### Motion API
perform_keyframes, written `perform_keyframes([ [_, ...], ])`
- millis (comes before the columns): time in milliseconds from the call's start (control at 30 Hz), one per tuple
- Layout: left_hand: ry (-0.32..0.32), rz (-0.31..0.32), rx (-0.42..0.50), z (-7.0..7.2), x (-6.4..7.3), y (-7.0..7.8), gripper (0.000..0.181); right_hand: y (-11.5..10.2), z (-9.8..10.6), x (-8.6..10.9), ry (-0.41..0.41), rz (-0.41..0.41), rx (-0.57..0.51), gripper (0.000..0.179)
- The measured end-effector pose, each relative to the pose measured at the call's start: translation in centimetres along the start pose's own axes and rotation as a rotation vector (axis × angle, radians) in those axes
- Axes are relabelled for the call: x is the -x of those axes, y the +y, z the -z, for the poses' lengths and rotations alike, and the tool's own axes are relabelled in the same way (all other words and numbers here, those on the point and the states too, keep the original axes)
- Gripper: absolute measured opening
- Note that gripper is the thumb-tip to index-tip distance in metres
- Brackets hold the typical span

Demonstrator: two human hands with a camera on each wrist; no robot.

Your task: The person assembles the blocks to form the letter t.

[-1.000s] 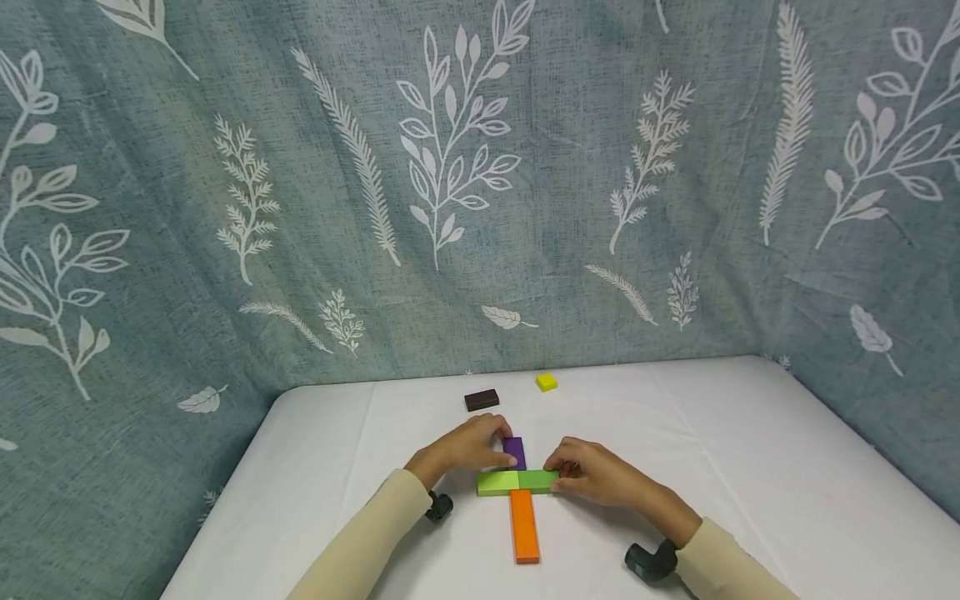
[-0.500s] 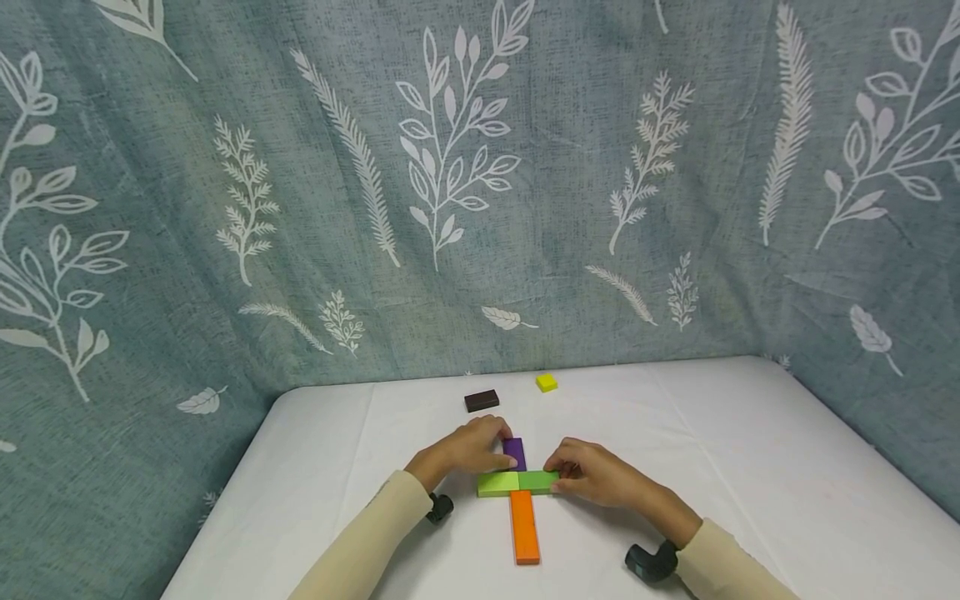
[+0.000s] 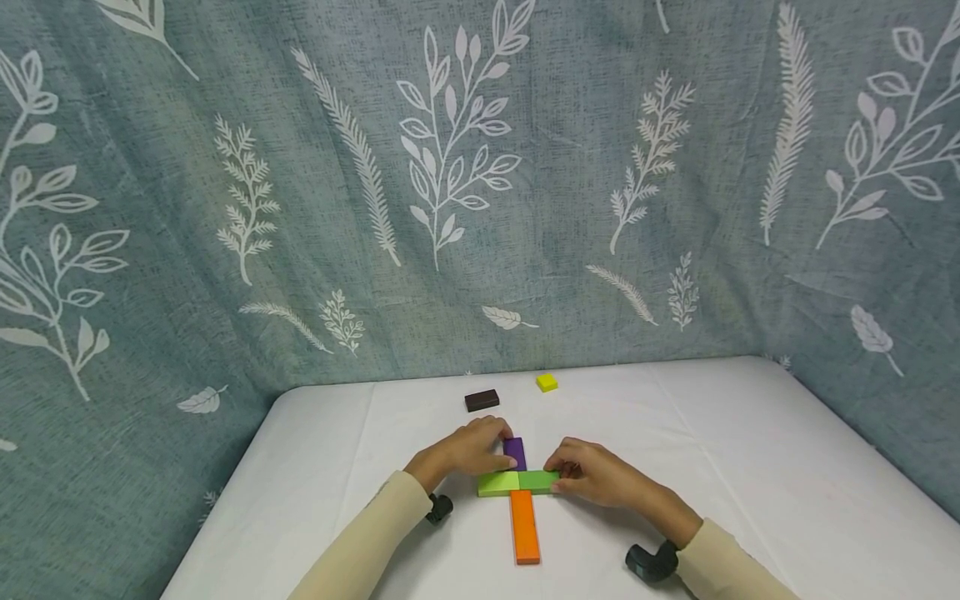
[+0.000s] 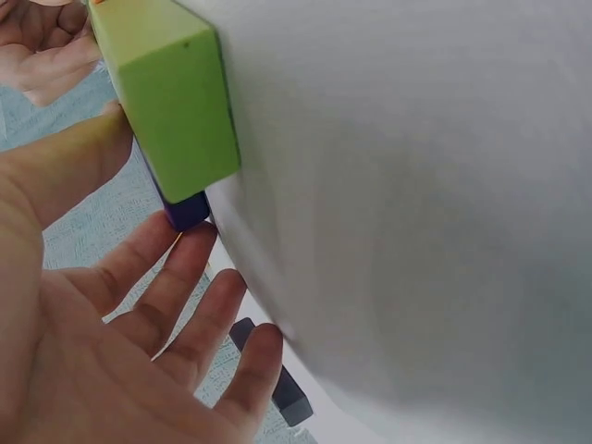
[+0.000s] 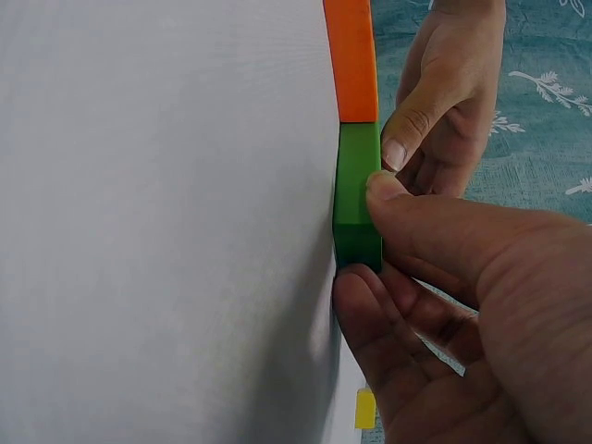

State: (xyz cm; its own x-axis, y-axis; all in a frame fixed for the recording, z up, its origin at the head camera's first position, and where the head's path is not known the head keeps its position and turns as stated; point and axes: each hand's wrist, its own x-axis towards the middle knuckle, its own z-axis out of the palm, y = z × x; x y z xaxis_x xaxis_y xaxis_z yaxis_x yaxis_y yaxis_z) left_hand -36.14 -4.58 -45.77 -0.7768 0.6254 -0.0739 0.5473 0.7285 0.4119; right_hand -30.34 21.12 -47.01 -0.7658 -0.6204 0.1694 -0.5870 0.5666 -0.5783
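Observation:
On the white table, blocks lie in a cross. A light green block (image 3: 498, 483) and a darker green block (image 3: 537, 481) meet end to end. An orange block (image 3: 525, 528) runs toward the viewer from their joint, and a purple block (image 3: 514, 451) extends away behind it. My left hand (image 3: 472, 445) pinches the purple block, thumb at its near end and fingers at its far end. With thumb and fingertips, my right hand (image 3: 596, 473) holds the outer end of the darker green block. In the left wrist view, the light green block (image 4: 171, 102) partly covers the purple one (image 4: 185, 211).
A dark brown block (image 3: 482, 401) lies behind the left hand, and a small yellow block (image 3: 547, 382) sits near the table's back edge. The white tablecloth (image 3: 712, 450) meets a blue-green leaf-patterned curtain (image 3: 555, 167) behind and on both sides. Each wrist wears a black camera.

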Motion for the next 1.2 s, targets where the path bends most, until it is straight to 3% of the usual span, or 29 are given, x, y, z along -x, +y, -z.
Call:
perform_keyframes([
  [1200, 0.003, 0.020, -0.004, -0.24, 0.21, 0.09, 0.039, 0.27, -0.09, 0.03, 0.005, 0.011, -0.020, 0.020],
])
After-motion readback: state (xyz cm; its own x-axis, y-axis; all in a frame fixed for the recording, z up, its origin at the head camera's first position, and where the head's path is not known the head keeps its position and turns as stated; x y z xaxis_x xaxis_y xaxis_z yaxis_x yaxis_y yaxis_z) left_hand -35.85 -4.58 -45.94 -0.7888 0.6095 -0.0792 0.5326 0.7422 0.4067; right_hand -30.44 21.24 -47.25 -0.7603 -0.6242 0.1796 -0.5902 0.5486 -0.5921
